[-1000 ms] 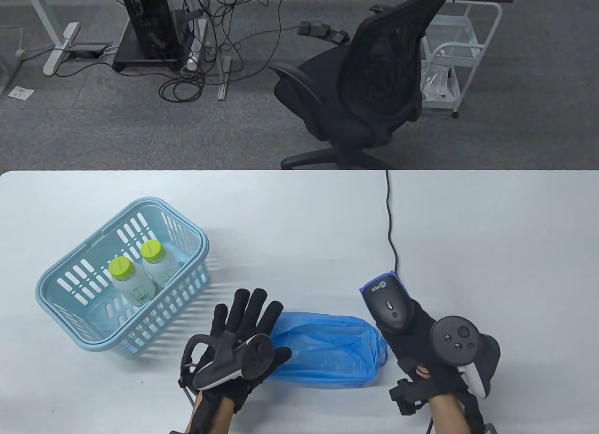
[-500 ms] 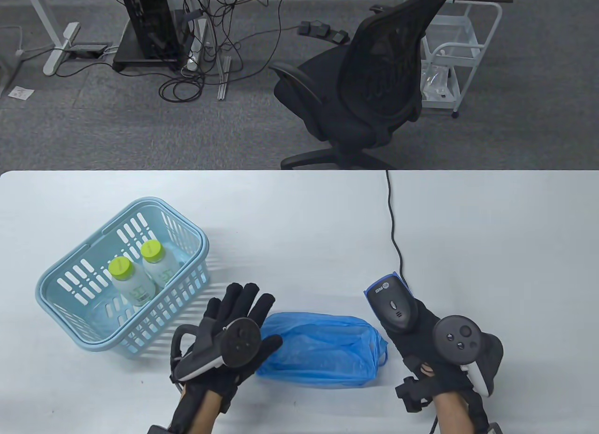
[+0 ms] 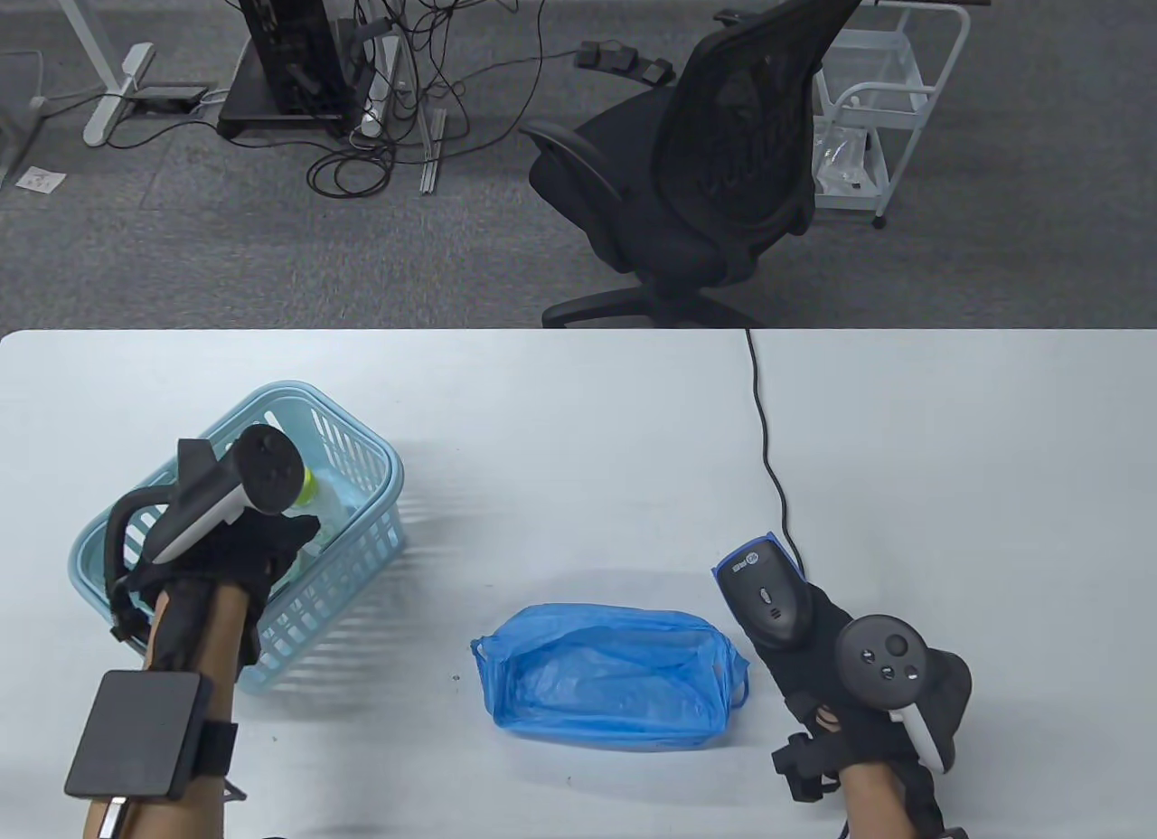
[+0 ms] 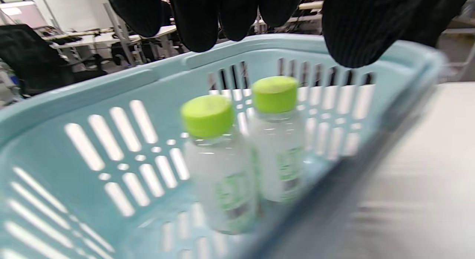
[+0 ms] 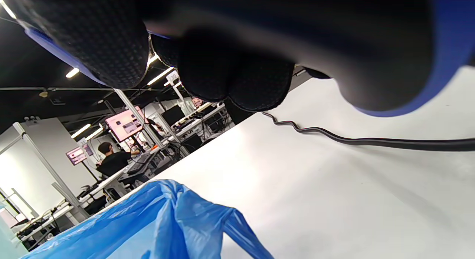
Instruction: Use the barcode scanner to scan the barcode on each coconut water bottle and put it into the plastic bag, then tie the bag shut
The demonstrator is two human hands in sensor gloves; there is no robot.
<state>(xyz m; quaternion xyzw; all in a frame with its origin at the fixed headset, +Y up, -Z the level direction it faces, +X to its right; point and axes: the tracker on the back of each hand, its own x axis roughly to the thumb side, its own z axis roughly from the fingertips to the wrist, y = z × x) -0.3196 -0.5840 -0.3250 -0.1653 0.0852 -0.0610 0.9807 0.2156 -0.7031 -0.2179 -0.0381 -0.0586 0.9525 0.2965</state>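
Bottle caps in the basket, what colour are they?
Lime green. Both caps show best in the left wrist view, on the clear bottles standing in the light blue basket.

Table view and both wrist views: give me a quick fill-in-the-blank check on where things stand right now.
1. Both coconut water bottles stand inside the light blue ____.
2. The right hand grips the barcode ____.
3. The blue plastic bag lies on the table with ____ bottles in it.
4. The bottle caps are ____ in colour.

Missing words: basket; scanner; no; green
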